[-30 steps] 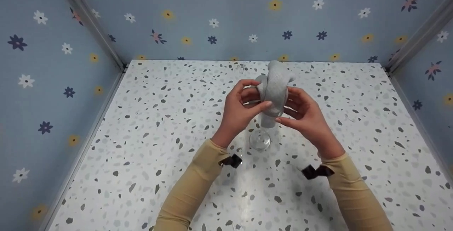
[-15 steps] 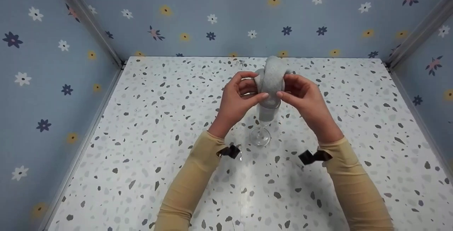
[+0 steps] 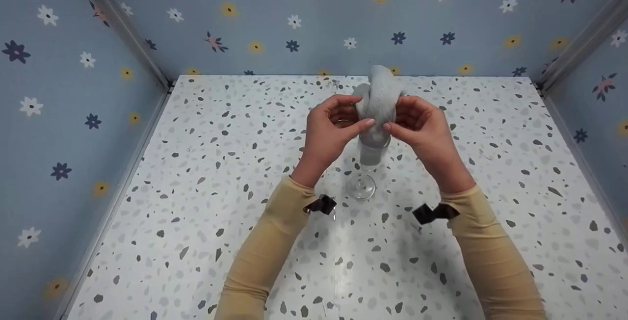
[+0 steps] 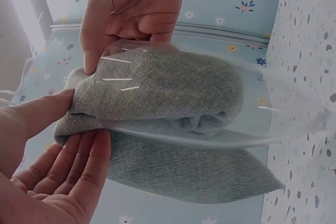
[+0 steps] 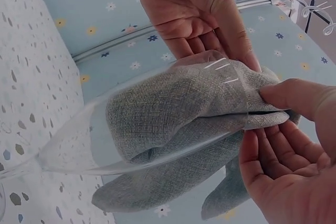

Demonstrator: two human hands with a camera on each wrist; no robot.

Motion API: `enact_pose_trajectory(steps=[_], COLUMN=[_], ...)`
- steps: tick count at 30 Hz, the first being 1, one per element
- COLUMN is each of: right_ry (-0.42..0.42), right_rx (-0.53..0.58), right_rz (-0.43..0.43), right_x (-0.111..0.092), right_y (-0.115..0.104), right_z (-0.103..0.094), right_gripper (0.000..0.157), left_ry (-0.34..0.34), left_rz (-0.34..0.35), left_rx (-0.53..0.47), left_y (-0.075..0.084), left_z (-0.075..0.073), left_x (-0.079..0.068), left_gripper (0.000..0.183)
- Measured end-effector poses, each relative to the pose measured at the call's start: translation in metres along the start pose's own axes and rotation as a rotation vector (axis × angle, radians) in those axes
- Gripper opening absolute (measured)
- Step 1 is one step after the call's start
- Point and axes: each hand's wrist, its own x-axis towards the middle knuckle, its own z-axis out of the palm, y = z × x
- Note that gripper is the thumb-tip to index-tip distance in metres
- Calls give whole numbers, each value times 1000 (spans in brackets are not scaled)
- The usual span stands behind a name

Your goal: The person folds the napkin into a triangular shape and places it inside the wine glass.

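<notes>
A grey cloth napkin (image 3: 382,92) is stuffed into the bowl of a clear stemmed glass (image 3: 361,188), which stands upright on the table. Its rolled end (image 4: 173,85) sits partway down inside the bowl, above the stem. Folds rise out over the rim, and a pointed flap (image 5: 142,190) hangs outside the glass. My left hand (image 3: 327,126) pinches the cloth at the rim from the left, thumb in front and fingers behind. From the right, my right hand (image 3: 426,126) pinches it the same way, the two thumb tips close together.
The speckled white table (image 3: 221,241) reaches back to a blue flowered wall (image 3: 274,25). Side panels with metal corner posts (image 3: 130,30) bound it left and right. Black wrist mounts (image 3: 429,213) stick out from both sleeves.
The right thumb has moved up from low by the glass rim onto the front of the napkin, near the left thumb. Both hands are slightly higher; the head view has tilted a little.
</notes>
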Motion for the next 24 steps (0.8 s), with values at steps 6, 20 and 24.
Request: enact_pose_trajectory(steps=[6,20,24], right_ry=[2,-7,-42], right_rx=[0,-118,-128], right_rz=[-39,-78,-59], right_x=[-1,-6,-6], right_y=[5,10,9], right_z=[0,0,-1], right_gripper=[39,34,36], left_ry=[-17,1,12], left_rz=[52,124,123], left_rx=[44,145,122], left_y=[1,-32,-37], left_z=[1,-1,-2], left_x=[-3,-6,-7], left_gripper=[41,42,41])
